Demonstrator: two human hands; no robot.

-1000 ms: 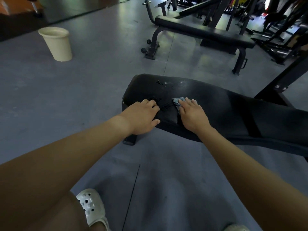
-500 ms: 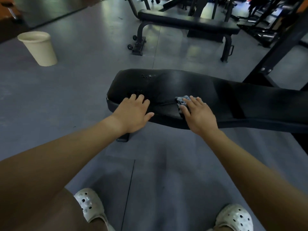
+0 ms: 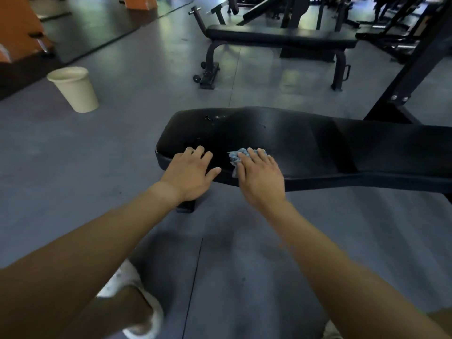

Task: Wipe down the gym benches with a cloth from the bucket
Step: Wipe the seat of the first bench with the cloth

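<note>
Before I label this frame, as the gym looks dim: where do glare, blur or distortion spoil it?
Head view: dim; pale glare patches on the floor before the far bench; the near bench reads almost flat black; the white shoe at the bottom edge is smeared; the left hand, right hand and cloth are sharp enough.

Blue cloth [image 3: 235,155] on black bench [image 3: 305,148]

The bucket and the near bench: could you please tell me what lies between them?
Only bare grey floor lies between the bucket and the near bench, as the head view shows.
</note>
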